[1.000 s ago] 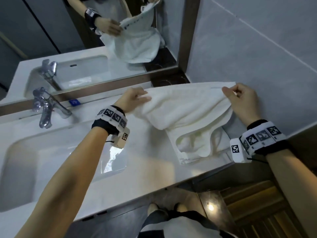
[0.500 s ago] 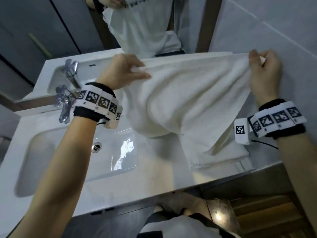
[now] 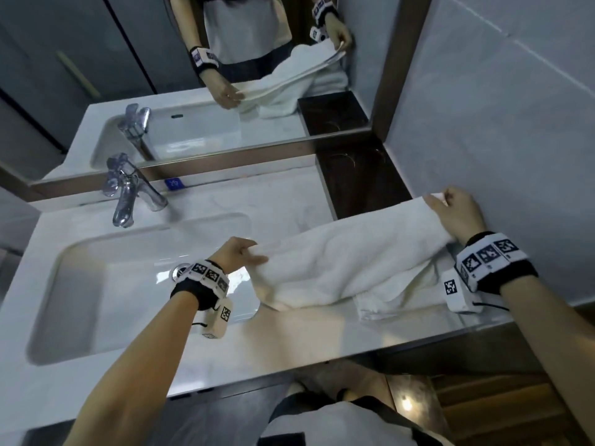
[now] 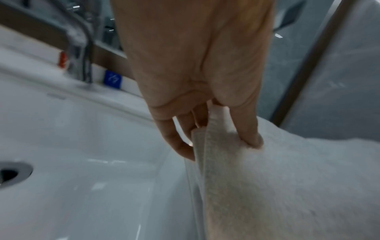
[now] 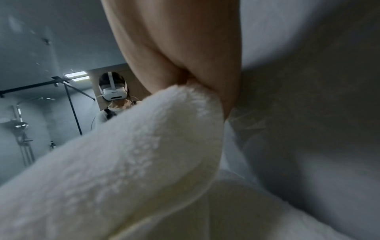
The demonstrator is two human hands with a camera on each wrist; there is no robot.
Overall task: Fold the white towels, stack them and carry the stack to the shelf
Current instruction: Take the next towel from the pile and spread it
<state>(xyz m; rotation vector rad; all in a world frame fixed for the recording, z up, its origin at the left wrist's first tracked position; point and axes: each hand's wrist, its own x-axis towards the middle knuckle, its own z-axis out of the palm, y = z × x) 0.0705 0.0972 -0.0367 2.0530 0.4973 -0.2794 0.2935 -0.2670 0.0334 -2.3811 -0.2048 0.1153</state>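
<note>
The towel (image 3: 347, 262) is thick white terry cloth, its pile fluffy and matt, with a flat-woven band along the edge. The counter (image 3: 225, 342) looks like pale polished stone, faintly veined and glossy. The basin (image 3: 96, 284) is smooth, shiny white ceramic. The tap (image 3: 128, 191) and drain (image 3: 180, 272) are bright chromed metal. The wall (image 3: 499, 123) is smooth grey tile with a soft sheen.
</note>
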